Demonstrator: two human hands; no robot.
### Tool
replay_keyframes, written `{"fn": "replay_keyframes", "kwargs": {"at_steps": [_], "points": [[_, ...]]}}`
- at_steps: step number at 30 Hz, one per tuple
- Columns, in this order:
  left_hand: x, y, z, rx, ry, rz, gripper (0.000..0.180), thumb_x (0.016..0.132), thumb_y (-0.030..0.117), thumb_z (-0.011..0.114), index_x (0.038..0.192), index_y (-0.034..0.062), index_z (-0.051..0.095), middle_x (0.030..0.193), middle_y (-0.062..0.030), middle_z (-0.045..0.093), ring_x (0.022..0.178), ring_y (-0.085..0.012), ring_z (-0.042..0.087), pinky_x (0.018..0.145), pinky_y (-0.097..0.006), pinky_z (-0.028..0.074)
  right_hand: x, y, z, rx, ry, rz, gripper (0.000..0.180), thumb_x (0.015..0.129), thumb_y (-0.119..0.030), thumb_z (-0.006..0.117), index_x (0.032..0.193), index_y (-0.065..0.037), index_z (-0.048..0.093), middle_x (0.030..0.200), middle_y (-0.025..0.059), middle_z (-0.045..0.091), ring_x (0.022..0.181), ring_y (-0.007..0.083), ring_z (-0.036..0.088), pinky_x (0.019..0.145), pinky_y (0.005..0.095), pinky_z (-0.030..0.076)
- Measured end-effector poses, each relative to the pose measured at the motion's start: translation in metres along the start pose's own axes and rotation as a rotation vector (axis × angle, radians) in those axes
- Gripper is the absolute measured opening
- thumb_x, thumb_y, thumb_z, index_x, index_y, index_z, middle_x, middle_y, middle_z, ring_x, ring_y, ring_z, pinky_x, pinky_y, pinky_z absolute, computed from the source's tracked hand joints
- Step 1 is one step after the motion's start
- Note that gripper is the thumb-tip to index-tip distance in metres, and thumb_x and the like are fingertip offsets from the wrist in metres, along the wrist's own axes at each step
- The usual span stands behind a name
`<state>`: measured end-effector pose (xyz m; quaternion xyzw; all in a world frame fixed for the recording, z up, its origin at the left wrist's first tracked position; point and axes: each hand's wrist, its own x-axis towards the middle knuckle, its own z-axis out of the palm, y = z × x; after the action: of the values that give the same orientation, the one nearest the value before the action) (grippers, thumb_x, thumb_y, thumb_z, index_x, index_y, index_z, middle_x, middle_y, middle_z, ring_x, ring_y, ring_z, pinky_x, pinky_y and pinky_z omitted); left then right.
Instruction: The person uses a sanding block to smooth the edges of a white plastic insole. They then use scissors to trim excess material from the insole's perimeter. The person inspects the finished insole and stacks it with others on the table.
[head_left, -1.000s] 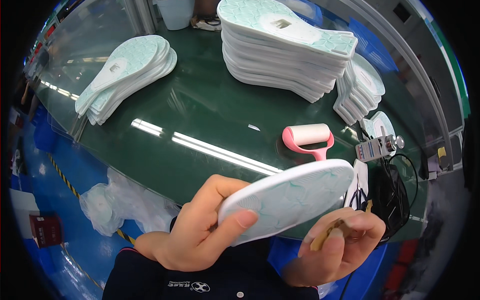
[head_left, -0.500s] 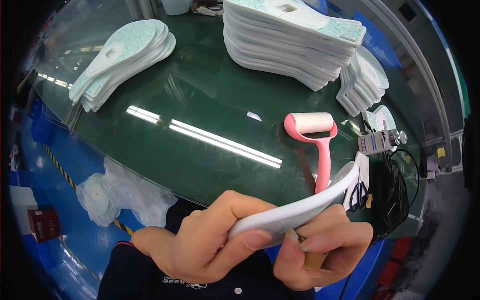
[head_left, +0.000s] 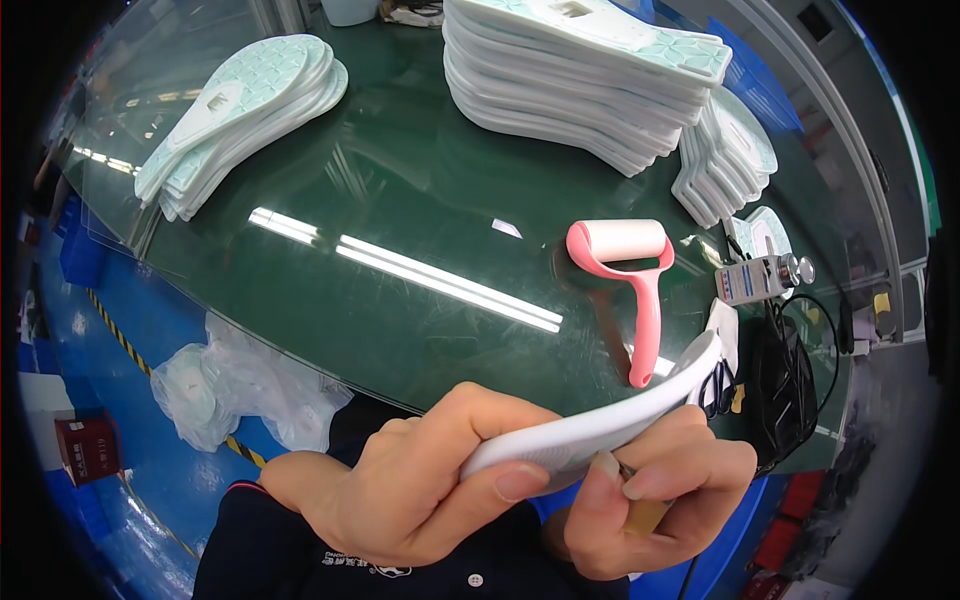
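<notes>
A curved white sole-shaped panel (head_left: 600,425) is held edge-on above the near edge of the table. My left hand (head_left: 430,480) is closed round its left end, thumb below and fingers above. My right hand (head_left: 670,500) is at the panel's underside on the right, thumb and forefinger pinched together. Between those fingers is a small tan piece (head_left: 645,516) with a thin dark tip, mostly hidden, its kind unclear. Just beyond the panel's right end lies a pink-handled lint roller (head_left: 648,325) with a white roll.
Stacks of similar white panels with mint patterns stand at the far left (head_left: 250,90), far middle (head_left: 570,100) and far right (head_left: 715,165) of the green table (head_left: 400,220). At right are a clear bottle (head_left: 748,282), dark-handled scissors (head_left: 716,392) and a black bag (head_left: 785,390).
My right hand, with the tan piece, has shifted slightly right along the panel's underside. The panel's right end has moved a little to the right and down.
</notes>
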<state>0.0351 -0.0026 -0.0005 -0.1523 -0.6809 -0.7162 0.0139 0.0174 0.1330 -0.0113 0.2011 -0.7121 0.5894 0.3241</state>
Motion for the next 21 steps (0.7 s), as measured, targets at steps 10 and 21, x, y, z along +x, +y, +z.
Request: {"fn": "replay_keyframes", "kwargs": {"at_steps": [10, 21], "points": [[0.0, 0.001, 0.005, -0.108, 0.025, -0.054, 0.022, 0.086, 0.008, 0.05, 0.103, -0.0056, 0.048, 0.088, -0.0145, 0.061, 0.079, -0.0158, 0.061, 0.07, -0.026, 0.047, 0.009, -0.002, -0.008, 0.291, -0.069, 0.107, 0.029, 0.06, 0.01, 0.062, 0.08, -0.003, 0.044, 0.055, 0.0045, 0.049, 0.042, 0.0071, 0.039, 0.044, 0.0179, 0.032], [0.005, 0.0, 0.009, -0.221, 0.1, -0.097, 0.028, 0.09, 0.022, 0.041, 0.094, -0.0059, 0.046, 0.083, -0.0134, 0.059, 0.07, -0.0101, 0.053, 0.063, -0.022, 0.042, 0.013, 0.001, -0.016, 0.294, 0.241, 0.179, 0.02, 0.074, -0.001, 0.054, 0.087, -0.001, 0.039, 0.055, 0.004, 0.045, 0.036, 0.0076, 0.038, 0.034, 0.0161, 0.031]]}}
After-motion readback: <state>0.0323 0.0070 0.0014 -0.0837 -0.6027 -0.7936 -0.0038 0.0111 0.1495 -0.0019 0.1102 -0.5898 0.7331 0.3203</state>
